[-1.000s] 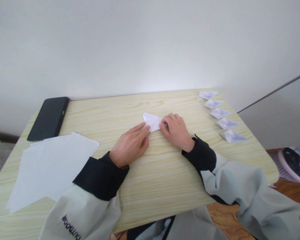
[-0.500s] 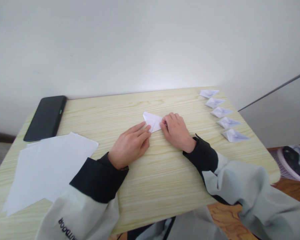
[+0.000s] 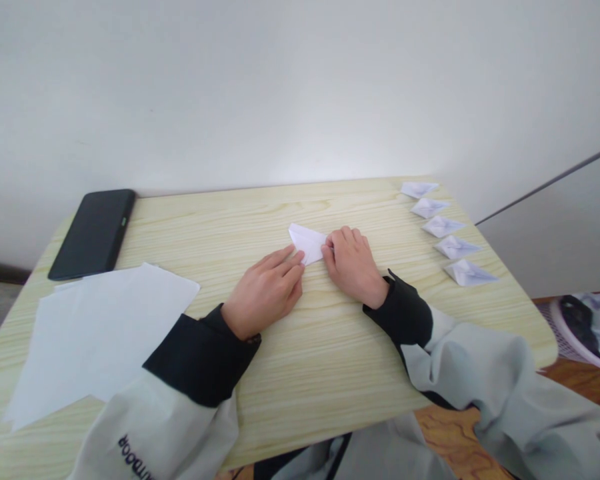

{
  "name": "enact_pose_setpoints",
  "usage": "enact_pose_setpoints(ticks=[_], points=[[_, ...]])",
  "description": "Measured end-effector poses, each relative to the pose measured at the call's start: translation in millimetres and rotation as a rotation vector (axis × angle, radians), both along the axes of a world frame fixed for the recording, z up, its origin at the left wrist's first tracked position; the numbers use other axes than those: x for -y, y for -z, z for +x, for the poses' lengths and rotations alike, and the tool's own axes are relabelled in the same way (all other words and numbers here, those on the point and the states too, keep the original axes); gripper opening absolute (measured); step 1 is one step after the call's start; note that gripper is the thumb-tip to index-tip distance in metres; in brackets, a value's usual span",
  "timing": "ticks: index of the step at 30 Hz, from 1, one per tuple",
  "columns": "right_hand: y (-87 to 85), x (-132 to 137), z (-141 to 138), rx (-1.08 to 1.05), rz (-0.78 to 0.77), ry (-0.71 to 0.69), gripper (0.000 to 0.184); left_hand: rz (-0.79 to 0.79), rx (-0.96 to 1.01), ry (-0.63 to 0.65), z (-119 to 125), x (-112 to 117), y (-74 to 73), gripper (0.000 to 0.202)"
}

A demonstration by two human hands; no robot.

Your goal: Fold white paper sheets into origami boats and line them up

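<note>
A small folded piece of white paper (image 3: pixel 307 241) lies flat near the middle of the light wooden table (image 3: pixel 330 353). My left hand (image 3: pixel 267 293) rests on the table with its fingers stretched out, the fingertips pressing the paper's near corner. My right hand (image 3: pixel 353 263) lies over the paper's right end, its fingers curled and pressing down on it. Both arms wear grey sleeves with black cuffs.
A stack of white sheets (image 3: pixel 95 340) lies at the left front. A black phone (image 3: pixel 94 232) sits at the back left. Several folded paper boats (image 3: pixel 453 247) line the right edge. A basket (image 3: pixel 587 330) stands on the floor at the right.
Both hands stay on the folded paper with barely any movement. The view has shifted slightly.
</note>
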State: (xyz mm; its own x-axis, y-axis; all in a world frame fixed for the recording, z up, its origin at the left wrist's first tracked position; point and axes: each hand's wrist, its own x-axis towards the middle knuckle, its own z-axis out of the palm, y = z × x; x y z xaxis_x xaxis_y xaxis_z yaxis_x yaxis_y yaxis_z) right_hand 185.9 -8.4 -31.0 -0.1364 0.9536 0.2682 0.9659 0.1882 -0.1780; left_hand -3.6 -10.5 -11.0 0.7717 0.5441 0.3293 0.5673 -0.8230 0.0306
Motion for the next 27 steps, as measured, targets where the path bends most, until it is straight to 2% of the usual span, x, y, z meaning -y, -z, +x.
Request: enact_pose_setpoints(ticks=[14,22,27], points=[[0.2,0.3,-0.4,-0.004,-0.015,0.023,0.014,-0.052,-0.052,-0.012,-0.7,1.6,-1.8,0.029],[-2.0,0.5,0.2,0.009,-0.044,0.031,0.016,0.009,-0.089,-0.005,3.2,3.5,-3.6,0.027],[-2.0,0.1,0.7,0.011,-0.043,0.035,0.016,0.028,-0.027,-0.012,5.3,3.6,-0.2,0.028]])
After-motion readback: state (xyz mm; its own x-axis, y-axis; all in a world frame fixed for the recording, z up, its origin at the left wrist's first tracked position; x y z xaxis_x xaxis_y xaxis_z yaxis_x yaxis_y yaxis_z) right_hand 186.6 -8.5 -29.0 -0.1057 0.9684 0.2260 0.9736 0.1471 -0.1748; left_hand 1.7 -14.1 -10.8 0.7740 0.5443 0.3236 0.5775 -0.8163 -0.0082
